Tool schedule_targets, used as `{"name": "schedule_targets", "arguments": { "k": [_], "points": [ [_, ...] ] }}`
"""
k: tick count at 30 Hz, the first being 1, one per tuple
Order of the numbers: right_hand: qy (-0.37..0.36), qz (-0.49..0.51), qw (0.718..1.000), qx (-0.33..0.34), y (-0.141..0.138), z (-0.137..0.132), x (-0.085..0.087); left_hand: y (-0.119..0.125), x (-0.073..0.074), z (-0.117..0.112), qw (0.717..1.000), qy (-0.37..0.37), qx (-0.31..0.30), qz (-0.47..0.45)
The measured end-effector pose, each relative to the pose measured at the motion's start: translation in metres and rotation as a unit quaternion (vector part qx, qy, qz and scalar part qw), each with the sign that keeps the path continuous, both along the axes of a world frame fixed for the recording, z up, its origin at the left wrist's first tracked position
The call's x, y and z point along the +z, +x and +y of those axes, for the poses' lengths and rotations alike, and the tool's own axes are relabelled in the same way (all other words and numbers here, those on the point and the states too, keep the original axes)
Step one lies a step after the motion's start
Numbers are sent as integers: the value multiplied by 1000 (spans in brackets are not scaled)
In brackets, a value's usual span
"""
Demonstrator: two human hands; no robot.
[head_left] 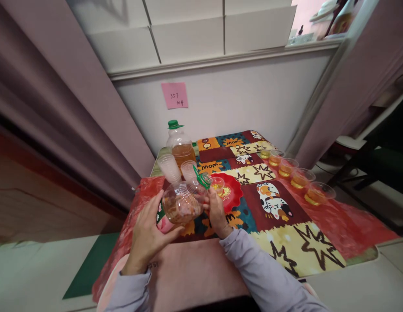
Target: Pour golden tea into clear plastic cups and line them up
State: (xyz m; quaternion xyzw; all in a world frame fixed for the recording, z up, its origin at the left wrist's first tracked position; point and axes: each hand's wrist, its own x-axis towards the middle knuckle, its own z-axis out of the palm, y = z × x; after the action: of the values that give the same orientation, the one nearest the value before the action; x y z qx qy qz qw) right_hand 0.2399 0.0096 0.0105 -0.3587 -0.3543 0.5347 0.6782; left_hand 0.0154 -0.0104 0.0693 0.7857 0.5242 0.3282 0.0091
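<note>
My left hand [148,234] grips the base of a clear plastic bottle [182,201] of amber liquid, tipped on its side with its green-ringed mouth toward a small clear cup [217,184]. My right hand [217,212] is closed round that small cup, which holds a little amber liquid and stands over a red plate [233,190].
A second bottle [179,145] with a green cap stands at the back left, with two stacks of empty clear cups [170,168] before it. Several filled cups [300,177] line the right side of the patterned cloth [285,242]. A pink note [174,95] hangs on the wall.
</note>
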Motion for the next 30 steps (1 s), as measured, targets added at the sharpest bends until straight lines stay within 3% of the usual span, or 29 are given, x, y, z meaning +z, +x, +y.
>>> {"name": "schedule_targets", "arguments": {
  "k": [3,6,8,11,14,18,21,25,28,30],
  "points": [
    [-21,-12,998,-66,20,7,7,-2,-1,0,1000,6,-4,-2],
    [16,-171,981,-94,56,17,21,-6,-4,2,1000,8,-4,-12],
    [37,-344,933,-96,78,25,29,-8,-6,3,1000,9,3,-22],
    [45,-549,832,-67,97,34,33,-11,-9,4,999,9,13,-38],
    [26,-642,765,-34,98,40,32,-12,-14,5,999,10,5,-42],
    [-11,-709,705,-19,92,43,38,-14,-19,6,999,31,-6,-42],
    [-24,-729,684,-10,91,43,50,-16,-22,7,999,29,-4,-43],
    [-40,-733,679,1,88,45,61,-16,-23,8,999,31,-11,-36],
    [-54,-727,685,-1,85,48,62,-17,-22,7,999,25,-18,-44],
    [-51,-709,703,-21,86,47,61,-18,-20,7,998,19,-21,-55]
  ]
}}
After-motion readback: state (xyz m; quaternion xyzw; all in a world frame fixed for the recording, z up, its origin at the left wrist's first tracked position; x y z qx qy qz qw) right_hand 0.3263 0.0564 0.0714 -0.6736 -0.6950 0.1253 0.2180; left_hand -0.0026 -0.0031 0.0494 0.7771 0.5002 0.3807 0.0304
